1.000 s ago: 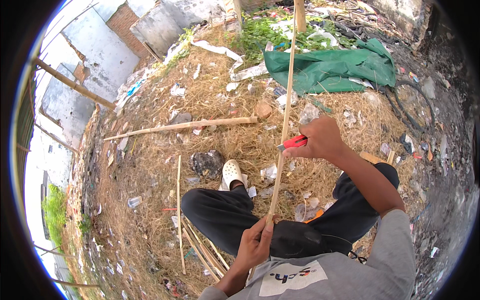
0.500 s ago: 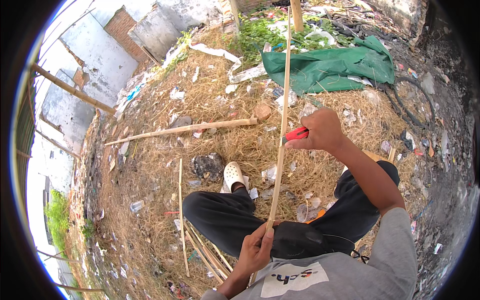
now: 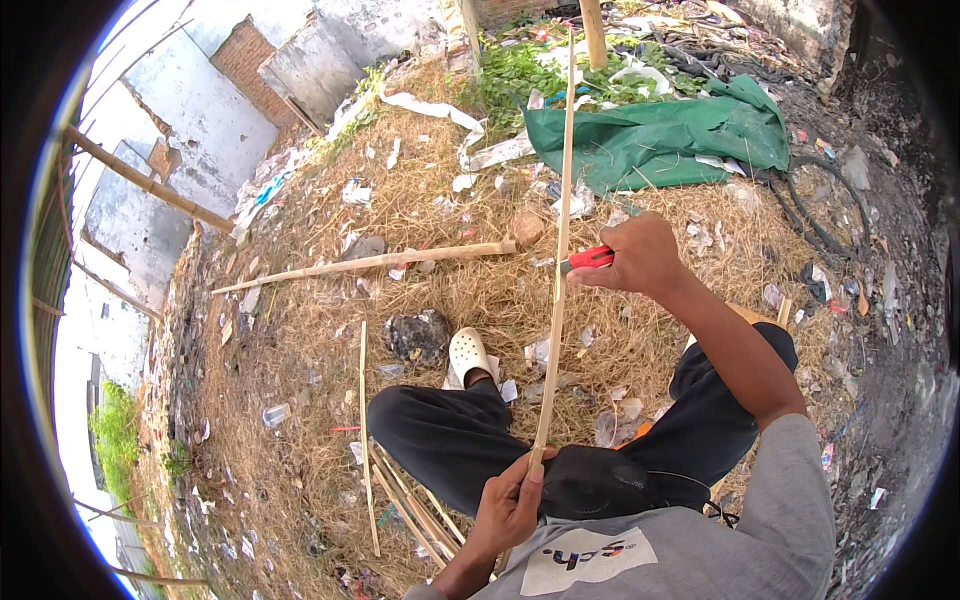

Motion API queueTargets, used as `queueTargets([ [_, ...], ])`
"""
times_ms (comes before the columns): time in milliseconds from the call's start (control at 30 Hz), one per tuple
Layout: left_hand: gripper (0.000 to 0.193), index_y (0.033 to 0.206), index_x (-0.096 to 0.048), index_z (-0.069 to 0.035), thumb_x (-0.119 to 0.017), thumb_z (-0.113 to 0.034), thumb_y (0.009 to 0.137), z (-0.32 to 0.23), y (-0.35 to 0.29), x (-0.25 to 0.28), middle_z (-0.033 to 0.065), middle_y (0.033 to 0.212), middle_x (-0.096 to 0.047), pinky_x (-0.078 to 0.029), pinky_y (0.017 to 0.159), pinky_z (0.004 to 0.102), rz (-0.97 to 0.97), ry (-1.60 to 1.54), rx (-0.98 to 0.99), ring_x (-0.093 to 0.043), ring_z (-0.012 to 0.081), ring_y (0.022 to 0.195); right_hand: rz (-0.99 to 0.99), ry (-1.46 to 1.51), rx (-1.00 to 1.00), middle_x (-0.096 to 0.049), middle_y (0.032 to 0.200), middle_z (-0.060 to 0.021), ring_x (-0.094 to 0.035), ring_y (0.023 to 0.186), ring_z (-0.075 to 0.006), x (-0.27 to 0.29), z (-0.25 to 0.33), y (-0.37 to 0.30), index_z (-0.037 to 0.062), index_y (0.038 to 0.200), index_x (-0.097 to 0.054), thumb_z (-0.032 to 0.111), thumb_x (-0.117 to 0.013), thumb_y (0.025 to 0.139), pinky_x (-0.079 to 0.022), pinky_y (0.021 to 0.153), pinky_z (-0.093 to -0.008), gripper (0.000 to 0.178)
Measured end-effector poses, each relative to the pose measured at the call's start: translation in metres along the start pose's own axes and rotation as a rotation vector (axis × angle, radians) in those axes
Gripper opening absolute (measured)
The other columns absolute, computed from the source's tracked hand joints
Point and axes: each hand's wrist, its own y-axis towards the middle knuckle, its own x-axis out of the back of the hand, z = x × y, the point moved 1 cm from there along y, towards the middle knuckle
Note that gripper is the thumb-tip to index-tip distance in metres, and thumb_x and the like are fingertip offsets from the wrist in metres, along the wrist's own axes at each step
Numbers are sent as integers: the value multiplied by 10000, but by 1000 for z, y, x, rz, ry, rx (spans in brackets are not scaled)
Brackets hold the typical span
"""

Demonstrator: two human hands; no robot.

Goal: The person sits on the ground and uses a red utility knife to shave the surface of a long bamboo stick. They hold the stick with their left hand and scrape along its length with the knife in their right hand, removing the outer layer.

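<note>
A long pale bamboo strip [image 3: 559,330] rises from my lap, its far end near the green sheet. My left hand [image 3: 512,505] grips its lower part with the thumb along it. Farther up, my right hand [image 3: 638,258] is closed around a red utility knife [image 3: 591,258]. The knife's dark front end meets the right edge of the strip; its blade is too small to make out clearly. Several more bamboo strips [image 3: 420,515] lie beside my left thigh, and a single thin strip [image 3: 365,430] rests to their left.
A bamboo pole [image 3: 370,262] lies across the dry grass ahead. Beyond it is a crumpled green sheet [image 3: 660,140], with a black hose [image 3: 815,225] to its right. A dark stone [image 3: 416,336] sits near my white clog [image 3: 468,352]. Litter is scattered around; broken walls [image 3: 210,100] stand far left.
The strip's upper part has swung slightly left. My right hand and the knife have shifted a little up and left along with it, while my left hand keeps its hold.
</note>
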Motion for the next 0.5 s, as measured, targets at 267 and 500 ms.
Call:
queueTargets([
  [267, 402, 1267, -552, 37, -433, -267, 1033, 17, -25, -4, -99, 583, -351, -211, 485, 214, 148, -117, 135, -299, 2, 507, -1, -65, -325, -576, 528, -132, -606, 521, -322, -4, -78, 16, 72, 572, -641, 811, -533, 730, -484, 514, -410, 764],
  [500, 425, 1268, -537, 59, -418, -275, 1035, 33, -63, 12, -87, 568, -341, -232, 499, 213, 220, -104, 245, -300, 14, 503, 45, -81, -846, -539, 546, -134, -586, 581, -293, 21, -198, 12, 40, 506, -536, 884, -332, 774, -452, 555, -403, 909],
])
